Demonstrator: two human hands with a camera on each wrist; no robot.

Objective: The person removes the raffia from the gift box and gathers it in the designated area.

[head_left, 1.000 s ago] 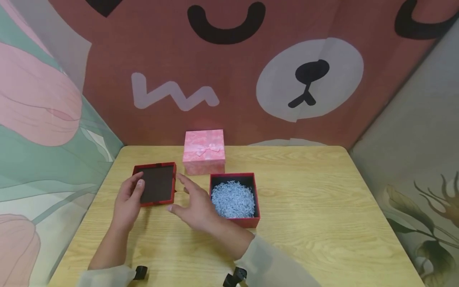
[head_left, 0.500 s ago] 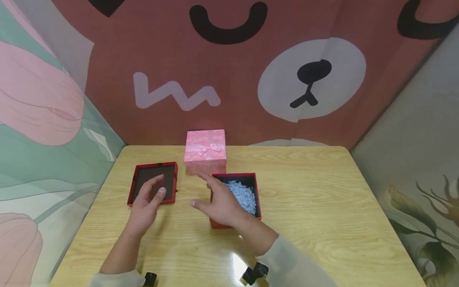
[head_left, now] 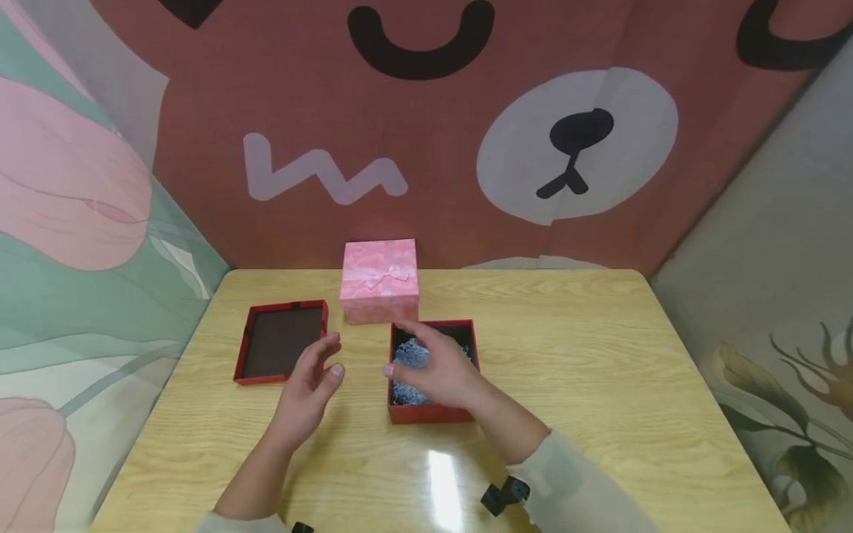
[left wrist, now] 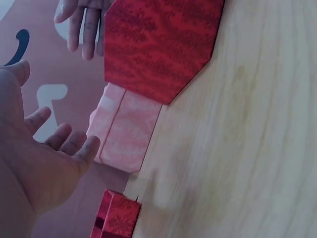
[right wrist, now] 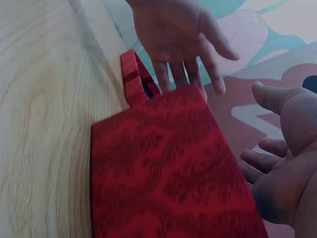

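My left hand, palm turned inward and fingers loosely bent, hovers between two red things and holds nothing. The red box lid lies to its left, dark inside facing up. On the other side stands the open red box, partly filled with light blue shredded paper. Over this box is my right hand, thumb and fingers spread apart, covering part of the paper. The right wrist view shows the box's dark floral-patterned side beside the right hand, with the left hand beyond.
A pink box with a bow on its lid stands behind the red box, near the table's back edge. The wooden table meets a brown wall cloth with a bear's face. Patterned cloths hang at both sides.
My left hand has let go of the red lid and moved right, away from it. My right hand has also moved right, from beside the lid to over the red box.
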